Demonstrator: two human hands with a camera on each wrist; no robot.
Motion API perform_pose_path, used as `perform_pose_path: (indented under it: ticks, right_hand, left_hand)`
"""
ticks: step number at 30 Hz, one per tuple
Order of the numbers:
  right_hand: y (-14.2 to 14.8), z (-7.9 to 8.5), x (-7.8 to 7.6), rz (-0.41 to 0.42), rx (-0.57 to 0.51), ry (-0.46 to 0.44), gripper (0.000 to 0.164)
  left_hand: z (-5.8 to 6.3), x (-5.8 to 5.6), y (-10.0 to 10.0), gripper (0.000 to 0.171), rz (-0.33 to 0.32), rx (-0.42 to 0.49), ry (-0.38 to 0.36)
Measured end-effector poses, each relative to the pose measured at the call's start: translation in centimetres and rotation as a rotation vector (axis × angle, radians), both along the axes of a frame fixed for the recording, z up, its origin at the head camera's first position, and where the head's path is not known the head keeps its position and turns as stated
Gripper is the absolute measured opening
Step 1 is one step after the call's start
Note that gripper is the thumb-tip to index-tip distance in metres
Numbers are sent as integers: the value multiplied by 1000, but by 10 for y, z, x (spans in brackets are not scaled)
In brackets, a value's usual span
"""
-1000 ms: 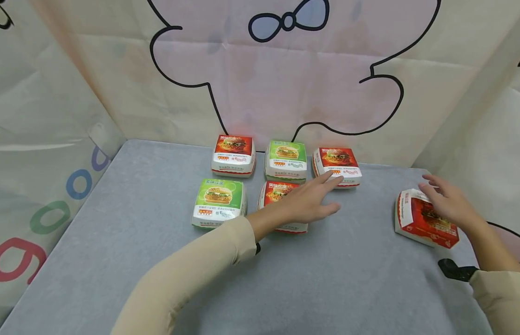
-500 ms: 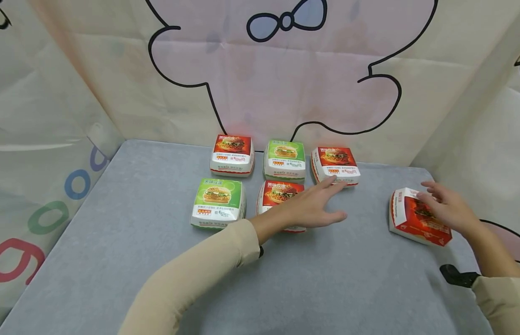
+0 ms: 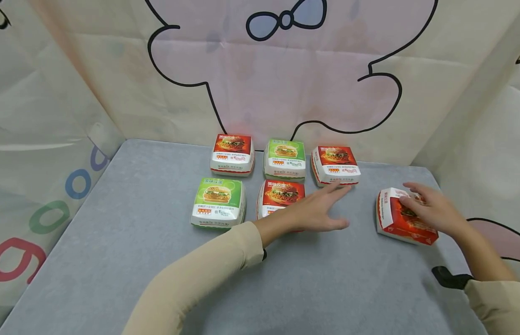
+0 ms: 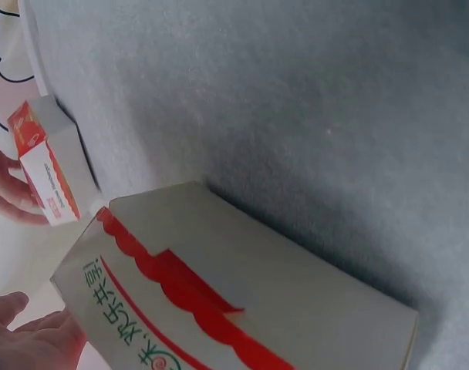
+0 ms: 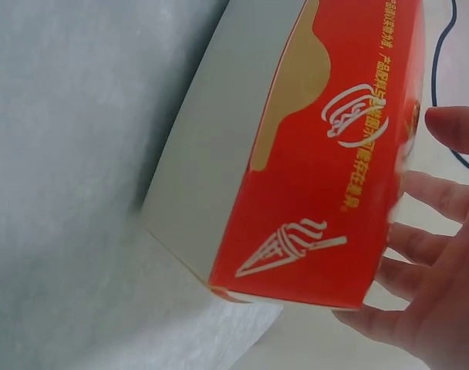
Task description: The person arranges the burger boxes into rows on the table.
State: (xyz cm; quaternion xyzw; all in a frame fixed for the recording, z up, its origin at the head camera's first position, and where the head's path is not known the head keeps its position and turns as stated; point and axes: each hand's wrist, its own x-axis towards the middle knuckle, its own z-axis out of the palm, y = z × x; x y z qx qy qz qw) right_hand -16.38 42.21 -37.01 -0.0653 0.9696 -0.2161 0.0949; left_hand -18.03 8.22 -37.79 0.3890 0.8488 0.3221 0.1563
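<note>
Burger boxes with red or green lids stand on the grey table. At the right, my right hand (image 3: 431, 209) rests over a red burger box (image 3: 394, 228), with the thumb on its lid. In the right wrist view, fairly straight fingers (image 5: 431, 243) lie along that box's upper edge. My left hand (image 3: 314, 209) reaches over the front red burger box (image 3: 280, 191), partly hiding it. Its fingers are extended, tips at the front edge of the back right red burger box (image 3: 336, 163). In the left wrist view, the left hand (image 4: 30, 335) shows beyond a white box side (image 4: 219, 254).
Two more boxes stand at the back, a red one (image 3: 232, 153) and a green one (image 3: 285, 158). Left of the front red box is another green box (image 3: 218, 202). Printed cloth walls (image 3: 285, 70) border the grey table (image 3: 130, 242).
My right hand and the right-hand red box have moved left together. The left hand has drawn slightly toward the front, off the back right box's lid. The other boxes keep their places.
</note>
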Motion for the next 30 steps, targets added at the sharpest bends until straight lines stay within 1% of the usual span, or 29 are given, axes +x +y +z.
perform_pose_path:
  ticks: [4,7,14,21,25,30]
  right_hand:
    - [-5,0,0,7,-24,-16,64]
    - [-7,-1,0,6,-45,-18,63]
    - [-12,-2,2,4,-61,3,61]
    - [-18,-3,5,23,-58,-2,60]
    - [-22,-4,5,31,-66,20,58]
    - [-25,-7,6,38,-61,43,56]
  left_hand:
    - [-2,1,2,80,-11,-21,12]
    - [-4,2,3,80,-5,-36,20]
    - [-7,3,4,79,-10,-41,-6]
    - [-9,5,6,77,-22,-37,-23]
    - [-9,6,7,77,-29,-57,-23]
    - [-10,5,9,76,-34,-85,-5]
